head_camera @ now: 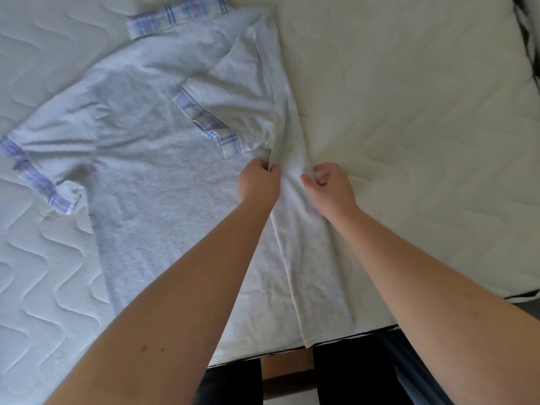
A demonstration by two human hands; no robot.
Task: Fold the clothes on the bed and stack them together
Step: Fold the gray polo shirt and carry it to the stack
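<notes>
A pale grey polo shirt with plaid blue-and-white collar and sleeve cuffs lies spread on the quilted white mattress. Its right sleeve is folded inward over the chest, and its right side lies folded in as a long strip toward the bed's near edge. My left hand pinches a ridge of cloth just below that folded sleeve. Beside it, my right hand grips the same folded edge with curled fingers. The left sleeve lies out flat at the far left.
The mattress's near edge runs under my forearms, with dark floor and dark-clothed legs below it. A dark object shows at the top right corner past the mattress. Bare quilted mattress spreads to the right of the shirt.
</notes>
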